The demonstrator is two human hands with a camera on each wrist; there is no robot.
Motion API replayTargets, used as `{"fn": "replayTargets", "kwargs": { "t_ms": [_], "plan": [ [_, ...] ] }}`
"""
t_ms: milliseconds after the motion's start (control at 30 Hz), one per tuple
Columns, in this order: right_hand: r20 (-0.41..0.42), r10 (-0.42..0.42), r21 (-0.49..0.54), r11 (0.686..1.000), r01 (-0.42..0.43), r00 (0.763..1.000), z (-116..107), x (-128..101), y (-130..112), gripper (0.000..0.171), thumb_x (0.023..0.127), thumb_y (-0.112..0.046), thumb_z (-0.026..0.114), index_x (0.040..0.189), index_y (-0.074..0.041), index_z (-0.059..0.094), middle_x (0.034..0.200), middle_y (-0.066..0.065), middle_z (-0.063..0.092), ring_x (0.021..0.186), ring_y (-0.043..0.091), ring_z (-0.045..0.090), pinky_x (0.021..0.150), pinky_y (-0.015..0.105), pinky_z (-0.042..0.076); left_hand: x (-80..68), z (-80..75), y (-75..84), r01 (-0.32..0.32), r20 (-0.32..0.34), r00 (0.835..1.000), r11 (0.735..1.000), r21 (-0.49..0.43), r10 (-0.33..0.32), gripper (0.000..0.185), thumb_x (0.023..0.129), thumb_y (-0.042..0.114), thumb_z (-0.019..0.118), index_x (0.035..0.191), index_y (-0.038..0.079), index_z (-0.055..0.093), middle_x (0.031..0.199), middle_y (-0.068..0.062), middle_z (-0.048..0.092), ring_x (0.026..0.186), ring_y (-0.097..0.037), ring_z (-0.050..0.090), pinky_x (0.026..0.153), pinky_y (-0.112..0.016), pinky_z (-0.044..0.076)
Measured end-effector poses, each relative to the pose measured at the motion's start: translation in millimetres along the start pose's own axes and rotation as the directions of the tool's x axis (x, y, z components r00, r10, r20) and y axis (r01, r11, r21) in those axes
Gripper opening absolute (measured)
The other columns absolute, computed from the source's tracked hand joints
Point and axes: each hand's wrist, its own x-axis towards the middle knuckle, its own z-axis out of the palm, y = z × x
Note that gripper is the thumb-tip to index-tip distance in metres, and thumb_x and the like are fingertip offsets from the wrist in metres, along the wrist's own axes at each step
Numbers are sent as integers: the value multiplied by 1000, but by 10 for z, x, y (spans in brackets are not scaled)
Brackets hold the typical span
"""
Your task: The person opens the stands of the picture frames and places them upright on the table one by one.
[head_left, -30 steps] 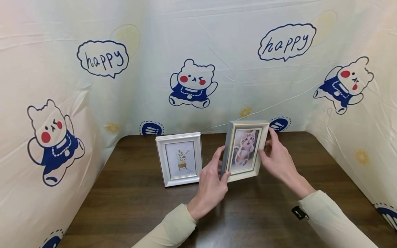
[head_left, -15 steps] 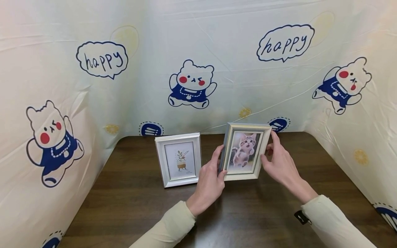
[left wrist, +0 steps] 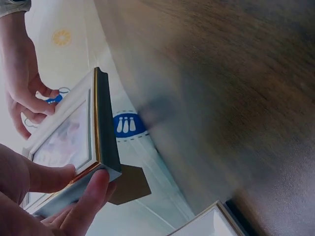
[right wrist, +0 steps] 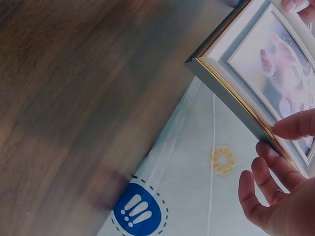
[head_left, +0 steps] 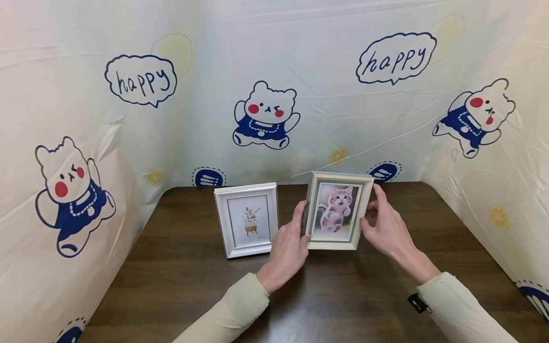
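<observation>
In the head view, a cream picture frame (head_left: 334,244) with a kitten photo stands tilted between both hands. My left hand (head_left: 285,255) grips its left side, thumb over the front border and fingers along the grey side. At the right side, my right hand (head_left: 388,228) pinches the edge between thumb and fingers; the right wrist view shows the thumb (right wrist: 295,125) on the front rim. A brown stand (left wrist: 132,184) juts out behind the frame in the left wrist view. Whether its bottom touches the table cannot be told. Left of it stands a white picture frame (head_left: 224,224) with a potted plant print.
A dark brown wooden table (head_left: 171,286) lies beneath everything. Around its back and sides hangs a pale curtain (head_left: 321,124) printed with bears, lemon slices and "happy" bubbles. The white frame stands close to my left hand.
The kitten frame has turned to face me more squarely and shifted slightly left and down. Both hands kept to its sides and moved along with it. The white frame stayed put.
</observation>
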Motion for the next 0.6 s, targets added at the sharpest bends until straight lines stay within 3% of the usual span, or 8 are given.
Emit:
{"fn": "replayTargets", "kwargs": {
  "t_ms": [167, 267, 400, 600],
  "plan": [
    [5, 1, 0, 1000, -1, 1000, 1, -8, 18, 89, 85, 1, 71, 161, -8, 27, 97, 10, 67, 87, 30, 63, 67, 45, 46, 16, 10, 5, 32, 62, 998, 999, -38, -29, 79, 96, -3, 72, 160, 14, 29, 98, -17, 75, 66, -22, 66, 55, -33, 48],
    [8, -1, 2, 1000, 1, 1000, 18, -9, 32, 89, 85, 1, 70, 162, -7, 27, 97, 11, 67, 87, 29, 63, 68, 46, 47, 25, 20, 0, 64, 107, 993, 996, -63, -57, 73, 100, -4, 65, 159, 12, 26, 79, -11, 69, 57, -16, 58, 50, -30, 43],
    [13, 0, 1, 1000, 0, 1000, 51, -14, 57, 87, 86, 1, 70, 161, -5, 27, 98, 11, 67, 88, 29, 64, 69, 47, 48, 47, 38, -16, 107, 157, 983, 991, -84, -93, 71, 102, -4, 61, 159, 11, 23, 60, -1, 51, 48, -13, 46, 46, -28, 36],
    [14, 4, -16, 1000, -4, 1000, 76, -55, 92, 87, 86, 0, 71, 160, -4, 27, 98, 12, 67, 88, 30, 64, 68, 47, 48, 98, 75, -38, 145, 212, 970, 984, -99, -122, 70, 102, -5, 60, 158, 10, 21, 57, 0, 47, 46, -12, 42, 44, -27, 33]
  ]
}}
